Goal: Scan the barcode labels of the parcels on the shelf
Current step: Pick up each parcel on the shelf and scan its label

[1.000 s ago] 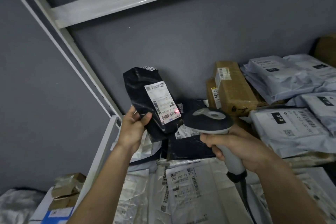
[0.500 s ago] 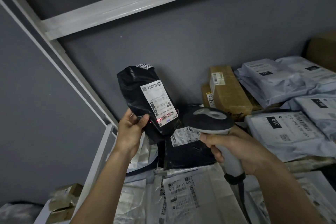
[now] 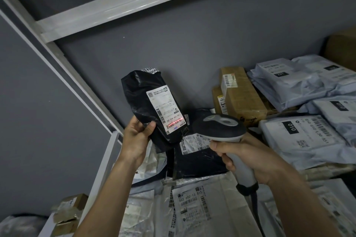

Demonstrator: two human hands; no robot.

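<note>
My left hand (image 3: 135,140) holds a black plastic parcel (image 3: 142,100) upright above the shelf, gripping its lower left edge. Its white label (image 3: 165,109) faces me, and a red scan line lies across the barcode near the label's lower end. My right hand (image 3: 240,157) grips the handle of a grey and black barcode scanner (image 3: 218,125), whose head points at that label from the right. A second black parcel (image 3: 194,158) with a white label lies on the shelf under both.
White and grey mailer bags (image 3: 300,140) are piled at right, brown cardboard boxes (image 3: 240,94) stand against the grey back wall, and a white bag (image 3: 192,204) lies in front. White shelf posts (image 3: 102,167) run at left. Small boxes (image 3: 67,211) sit lower left.
The red scan light has moved from a spot beside the label onto its barcode as a full line. The black parcel has tilted slightly and sits a little closer to the scanner.
</note>
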